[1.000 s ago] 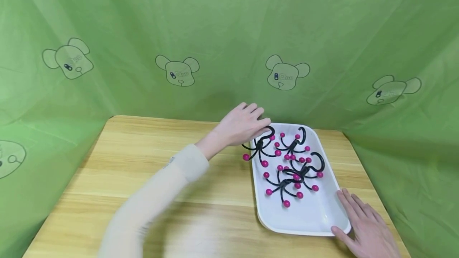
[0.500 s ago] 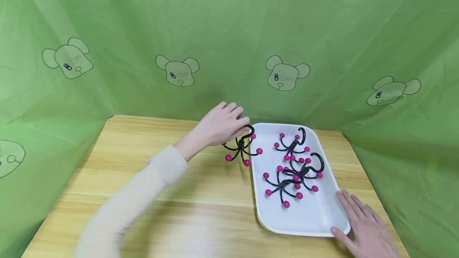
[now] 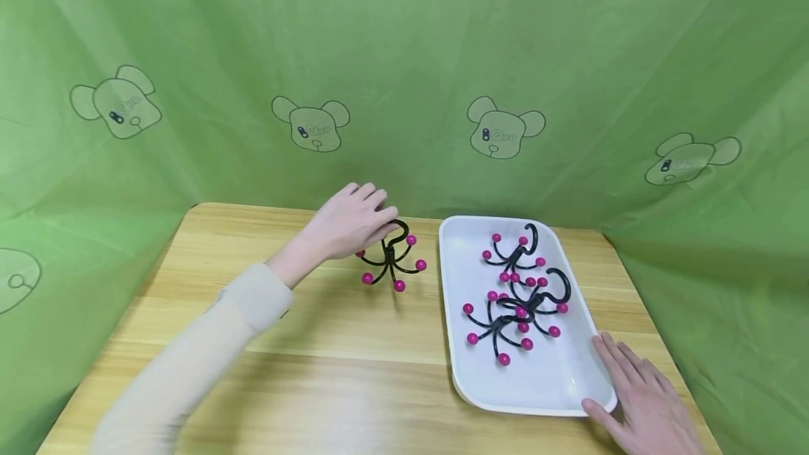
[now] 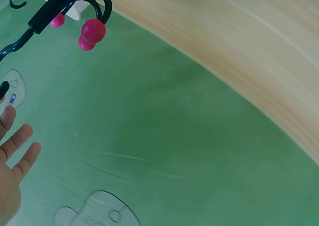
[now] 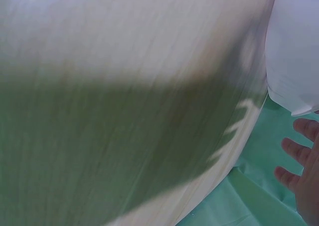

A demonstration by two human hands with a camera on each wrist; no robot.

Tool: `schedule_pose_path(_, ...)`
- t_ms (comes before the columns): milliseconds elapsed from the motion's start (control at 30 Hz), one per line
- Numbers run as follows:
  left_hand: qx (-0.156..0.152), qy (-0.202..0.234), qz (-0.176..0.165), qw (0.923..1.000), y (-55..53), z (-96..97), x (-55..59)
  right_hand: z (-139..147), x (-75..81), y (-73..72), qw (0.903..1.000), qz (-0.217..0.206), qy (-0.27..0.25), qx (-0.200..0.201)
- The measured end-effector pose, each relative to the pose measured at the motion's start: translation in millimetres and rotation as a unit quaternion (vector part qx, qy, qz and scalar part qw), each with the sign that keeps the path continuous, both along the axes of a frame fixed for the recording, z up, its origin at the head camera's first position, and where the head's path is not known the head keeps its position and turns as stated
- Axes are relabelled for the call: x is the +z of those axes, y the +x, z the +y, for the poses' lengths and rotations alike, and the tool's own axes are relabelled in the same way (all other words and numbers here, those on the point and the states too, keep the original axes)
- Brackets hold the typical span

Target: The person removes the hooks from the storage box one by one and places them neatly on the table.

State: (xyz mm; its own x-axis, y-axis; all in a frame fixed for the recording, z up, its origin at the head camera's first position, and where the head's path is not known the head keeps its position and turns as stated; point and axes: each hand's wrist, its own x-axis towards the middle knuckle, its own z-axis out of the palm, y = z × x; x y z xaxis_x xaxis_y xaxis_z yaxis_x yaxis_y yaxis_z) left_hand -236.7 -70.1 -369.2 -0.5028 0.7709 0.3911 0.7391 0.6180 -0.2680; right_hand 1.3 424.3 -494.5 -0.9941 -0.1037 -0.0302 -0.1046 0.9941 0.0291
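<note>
My left hand point(image 3: 350, 222) pinches the curved top of a black multi-arm hanging hook point(image 3: 390, 255) with pink balls on its arm tips. The hook is upright, arms spread below, over the back middle of the table, left of the white tray point(image 3: 537, 388). In the left wrist view the black hook point(image 4: 47, 14) shows at upper left, with part of the hand point(image 4: 11, 171) below it. Three similar hooks point(image 3: 534, 302) lie in the tray, two overlapping. My right hand point(image 3: 654, 399) rests with straight fingers against the tray's front right corner.
A light wooden table point(image 3: 354, 399) carries the tray on its right side. Green cloth point(image 3: 404, 55) with printed bear heads hangs behind the table and on both sides. In the right wrist view, a shadow point(image 5: 124, 146) falls across the wood.
My left hand has carried the hook leftward, from over the tray's back left edge to over the table. My right hand and the tray have stayed in place.
</note>
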Motion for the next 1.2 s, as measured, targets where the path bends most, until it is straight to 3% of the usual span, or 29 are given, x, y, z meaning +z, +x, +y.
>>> schedule_pose_path(333,0.017,0.004,-0.019,0.9997,-3.7,-36.2,-12.1,-0.4,-4.3,3.0,0.9988,0.045,0.004,0.017)
schedule_pose_path(1200,0.081,0.014,-0.068,0.9943,-22.1,-122.1,-50.3,-0.3,-3.4,4.1,0.9982,0.054,0.006,0.026)
